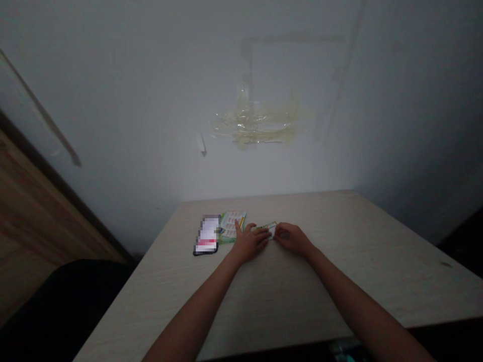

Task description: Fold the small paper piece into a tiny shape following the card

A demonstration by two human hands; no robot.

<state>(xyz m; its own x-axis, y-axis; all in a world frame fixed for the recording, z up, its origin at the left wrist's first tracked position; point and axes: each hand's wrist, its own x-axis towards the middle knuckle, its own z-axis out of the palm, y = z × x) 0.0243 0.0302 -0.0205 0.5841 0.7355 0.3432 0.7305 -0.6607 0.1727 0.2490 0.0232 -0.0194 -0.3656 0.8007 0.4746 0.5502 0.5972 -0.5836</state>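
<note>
Both my hands meet near the middle of a pale wooden table point(339, 261). My left hand point(249, 243) lies on the tabletop with its fingers curled around a small green and white card point(268, 227). My right hand point(292, 238) pinches the same card from the right side. Just left of my left hand lies a green printed sheet point(231, 227) with rows of small pictures. A dark-edged phone point(207, 235) lies flat beside that sheet.
The table stands against a pale wall with old yellowed tape point(260, 125) stuck on it. A wooden panel point(33, 216) rises at the left. A dark shape point(64, 301) sits low at the left of the table.
</note>
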